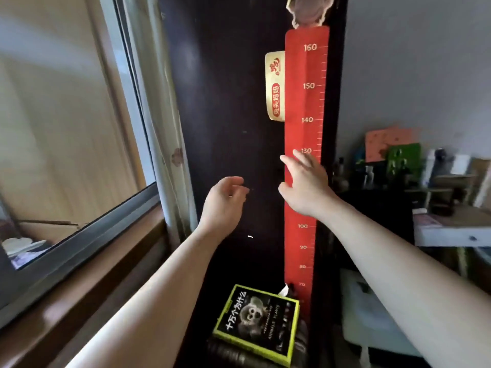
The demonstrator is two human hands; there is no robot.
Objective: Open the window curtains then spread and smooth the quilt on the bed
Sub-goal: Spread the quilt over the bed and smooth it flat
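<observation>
your left hand [225,201] hangs loosely curled, holding nothing; your right hand [305,185] lies spread over the red height chart [305,102].

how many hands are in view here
2. The bare left hand, fingers loosely curled, holds nothing before the tall dark wooden panel. The bare right hand, fingers spread, is in front of the long red height chart near its 130 mark.

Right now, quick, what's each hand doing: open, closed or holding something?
Left hand: open, fingers loosely curled, holding nothing.
Right hand: open, fingers spread, over the red chart; contact cannot be told.
</observation>
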